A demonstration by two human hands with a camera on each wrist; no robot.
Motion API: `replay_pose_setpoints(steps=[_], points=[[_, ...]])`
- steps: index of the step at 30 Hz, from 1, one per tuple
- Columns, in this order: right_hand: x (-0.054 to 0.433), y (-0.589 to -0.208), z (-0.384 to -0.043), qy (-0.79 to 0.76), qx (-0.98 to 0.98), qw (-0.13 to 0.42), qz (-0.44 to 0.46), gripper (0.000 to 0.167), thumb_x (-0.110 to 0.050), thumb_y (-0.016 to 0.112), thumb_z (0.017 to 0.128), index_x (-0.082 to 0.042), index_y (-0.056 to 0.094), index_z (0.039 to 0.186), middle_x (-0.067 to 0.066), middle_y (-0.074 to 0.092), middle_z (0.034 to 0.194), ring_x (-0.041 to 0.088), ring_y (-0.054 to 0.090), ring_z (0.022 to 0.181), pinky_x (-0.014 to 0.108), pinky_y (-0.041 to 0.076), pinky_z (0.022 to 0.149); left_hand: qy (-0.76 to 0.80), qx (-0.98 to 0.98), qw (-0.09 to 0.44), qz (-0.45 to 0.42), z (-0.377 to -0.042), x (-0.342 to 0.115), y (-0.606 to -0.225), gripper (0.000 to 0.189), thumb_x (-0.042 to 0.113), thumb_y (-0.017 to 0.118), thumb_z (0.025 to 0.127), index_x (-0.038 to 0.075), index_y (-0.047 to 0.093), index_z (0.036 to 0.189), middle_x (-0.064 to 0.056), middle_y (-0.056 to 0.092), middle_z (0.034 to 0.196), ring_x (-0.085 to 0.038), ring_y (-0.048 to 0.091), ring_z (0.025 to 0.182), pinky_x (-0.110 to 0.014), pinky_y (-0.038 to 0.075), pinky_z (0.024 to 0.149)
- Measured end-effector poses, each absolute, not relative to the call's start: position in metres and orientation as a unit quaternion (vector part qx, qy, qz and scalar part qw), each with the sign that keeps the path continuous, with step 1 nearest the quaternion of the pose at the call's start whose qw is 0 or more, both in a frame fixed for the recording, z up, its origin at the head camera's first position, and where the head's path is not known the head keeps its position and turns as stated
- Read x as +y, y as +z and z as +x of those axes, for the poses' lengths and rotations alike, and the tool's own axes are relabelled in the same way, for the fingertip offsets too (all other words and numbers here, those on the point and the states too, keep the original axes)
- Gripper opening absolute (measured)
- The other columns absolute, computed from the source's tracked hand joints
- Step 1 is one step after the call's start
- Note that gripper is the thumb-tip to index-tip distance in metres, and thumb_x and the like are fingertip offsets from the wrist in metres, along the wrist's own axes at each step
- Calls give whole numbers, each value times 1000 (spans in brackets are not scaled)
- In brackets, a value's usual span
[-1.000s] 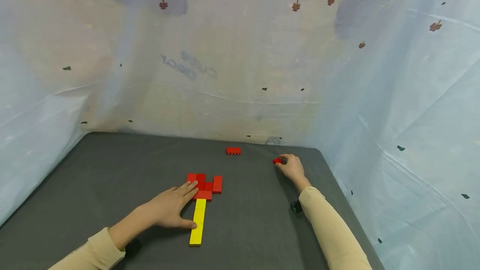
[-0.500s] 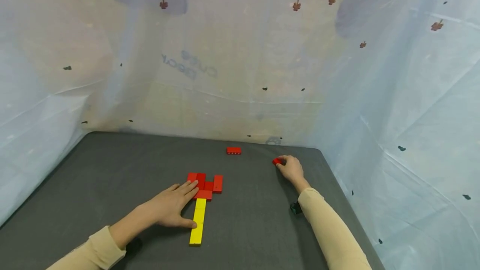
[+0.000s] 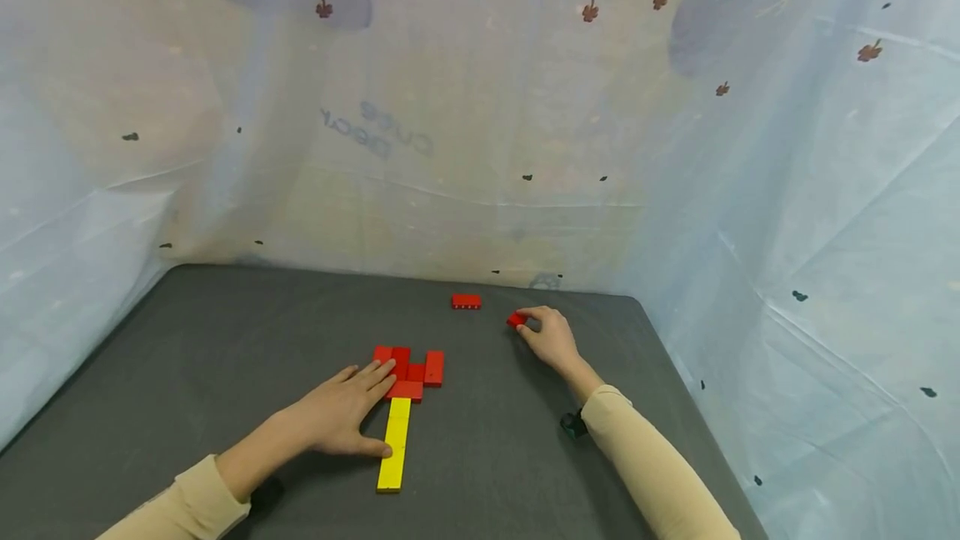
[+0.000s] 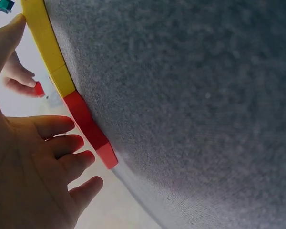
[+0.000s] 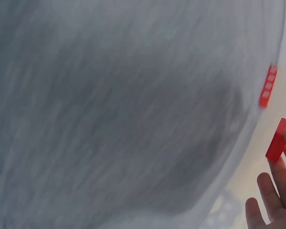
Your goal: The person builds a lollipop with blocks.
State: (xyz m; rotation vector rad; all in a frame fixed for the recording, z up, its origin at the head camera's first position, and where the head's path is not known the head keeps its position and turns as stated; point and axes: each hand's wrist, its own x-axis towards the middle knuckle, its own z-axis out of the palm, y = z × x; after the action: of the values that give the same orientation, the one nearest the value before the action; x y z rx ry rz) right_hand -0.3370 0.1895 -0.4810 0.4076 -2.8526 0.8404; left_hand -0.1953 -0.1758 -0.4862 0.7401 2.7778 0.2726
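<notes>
My right hand (image 3: 551,338) pinches a small red block (image 3: 516,319) between thumb and fingers, over the far right part of the table. The same red block (image 5: 279,140) shows at the right edge of the right wrist view. My left hand (image 3: 339,413) lies with spread, straight fingers on a flat arrangement of blocks. Its fingertips touch the red blocks (image 3: 406,390) at the top, and its thumb tip meets the yellow strip (image 3: 396,448) running toward me. One red block (image 3: 434,368) stands at the right side of the arrangement. Part of the red group is hidden under my fingers.
Near the far edge of the dark grey table (image 3: 262,315) lies another red block (image 3: 466,302) with a row of light dots on its near side. Translucent sheeting (image 3: 480,148) with leaf shapes hangs behind the table and at both sides.
My right hand has moved left with the red block, from farther right toward the dotted block. My left hand and the block arrangement have stayed in place.
</notes>
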Motion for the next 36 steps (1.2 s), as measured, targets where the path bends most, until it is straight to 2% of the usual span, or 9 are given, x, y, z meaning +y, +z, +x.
replay_pose_setpoints(steps=[9, 18, 27, 36], points=[[147, -478, -318, 289, -927, 61, 231, 32, -19, 74, 99, -12, 74, 129, 10, 68, 133, 34, 60, 125, 54, 49, 105, 96, 955, 124, 250, -200, -176, -488, 117, 85, 63, 79, 8, 36, 162, -9, 24, 172, -33, 23, 158, -62, 20, 124], [108, -478, -300, 282, -906, 23, 314, 32, -18, 70, 101, -12, 72, 132, 8, 68, 134, 30, 60, 124, 51, 49, 105, 97, 955, 114, 258, -205, -175, -488, 116, 85, 64, 78, 8, 38, 162, -9, 25, 172, -33, 24, 157, -62, 20, 124], [78, -482, -290, 275, -896, -4, 350, 32, -16, 67, 103, -12, 71, 134, 7, 68, 134, 27, 58, 126, 46, 50, 106, 92, 955, 114, 258, -206, -174, -489, 116, 83, 67, 77, 6, 40, 160, -10, 28, 170, -34, 26, 156, -63, 20, 123], [65, -485, -292, 262, -900, -14, 347, 32, -17, 67, 103, -14, 71, 135, 3, 68, 135, 24, 58, 125, 42, 50, 107, 91, 954, 111, 262, -207, -175, -489, 115, 82, 69, 77, 4, 43, 158, -12, 30, 169, -35, 29, 155, -63, 23, 122]])
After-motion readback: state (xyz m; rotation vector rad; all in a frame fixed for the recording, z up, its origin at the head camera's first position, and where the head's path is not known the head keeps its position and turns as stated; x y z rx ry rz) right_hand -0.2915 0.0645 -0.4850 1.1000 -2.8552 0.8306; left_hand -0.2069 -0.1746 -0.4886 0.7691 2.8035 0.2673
